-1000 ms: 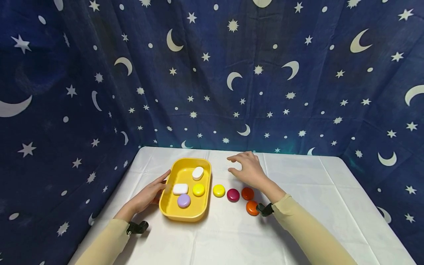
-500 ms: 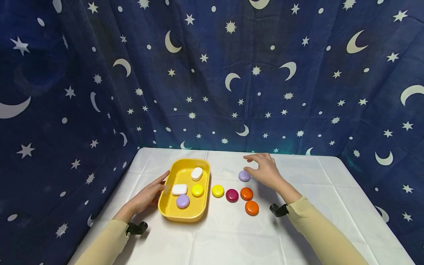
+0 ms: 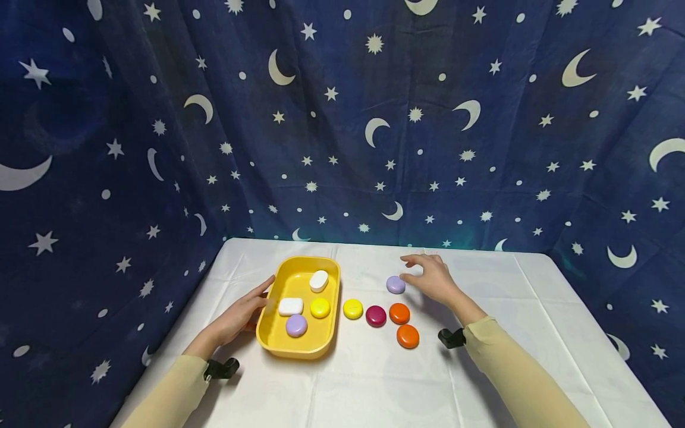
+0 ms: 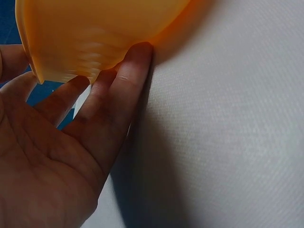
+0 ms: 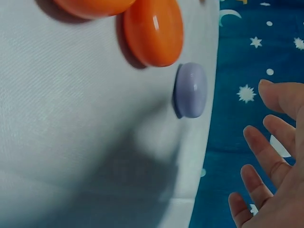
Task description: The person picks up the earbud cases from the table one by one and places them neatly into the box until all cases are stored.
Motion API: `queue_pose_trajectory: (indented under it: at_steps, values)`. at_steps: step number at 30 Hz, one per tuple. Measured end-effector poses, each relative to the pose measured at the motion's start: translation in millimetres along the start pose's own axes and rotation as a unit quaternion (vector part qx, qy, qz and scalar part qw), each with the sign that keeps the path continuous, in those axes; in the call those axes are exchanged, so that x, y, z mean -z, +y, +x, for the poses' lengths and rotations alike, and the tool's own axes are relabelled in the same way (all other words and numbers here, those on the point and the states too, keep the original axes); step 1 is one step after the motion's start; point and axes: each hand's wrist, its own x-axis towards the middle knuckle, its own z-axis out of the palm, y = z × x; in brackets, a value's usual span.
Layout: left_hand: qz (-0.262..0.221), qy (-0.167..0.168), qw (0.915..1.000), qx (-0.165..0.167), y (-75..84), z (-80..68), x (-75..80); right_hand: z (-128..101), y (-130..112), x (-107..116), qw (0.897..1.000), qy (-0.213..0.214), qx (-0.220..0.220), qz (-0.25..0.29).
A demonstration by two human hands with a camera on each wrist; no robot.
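My left hand [image 3: 242, 313] rests its fairly straight fingers against the left side of a yellow tray [image 3: 267, 339]; the left wrist view shows the fingertips [image 4: 140, 51] touching its outer wall. Inside the tray lie a white oval piece [image 3: 319, 281], a white rounded rectangle [image 3: 291, 307], a yellow disc [image 3: 320, 308] and a lilac disc [image 3: 296, 326], all smooth and glossy. Beside another lilac disc [image 3: 395, 285] on the table hovers my right hand [image 3: 434, 280]. Its fingers are loosely spread and hold nothing; the right wrist view shows them apart from that lilac disc [image 5: 192, 90].
Right of the tray stand a yellow disc [image 3: 352, 309], a crimson disc [image 3: 376, 316] and two orange discs [image 3: 399, 313], all on the white-covered table [image 3: 374, 392]. A dark blue curtain [image 3: 342, 142] with moons and stars rises behind the table and at its sides.
My right hand has moved to the right from behind the yellow and crimson discs. The lilac disc on the table, hidden one second ago, now shows. My left hand and the tray stay put.
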Motion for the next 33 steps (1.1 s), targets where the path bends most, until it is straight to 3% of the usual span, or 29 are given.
queue_pose_trajectory:
  at_steps: [10, 33]
  values:
    - [-0.003, -0.003, 1.0, -0.001, 0.5, 0.0, 0.0, 2, 12, -16, 0.998, -0.048, -0.027, -0.01]
    - [-0.002, 0.004, 1.0, 0.002, -0.4, 0.3, -0.4, 2, 18, -30, 0.995, -0.081, -0.057, -0.031]
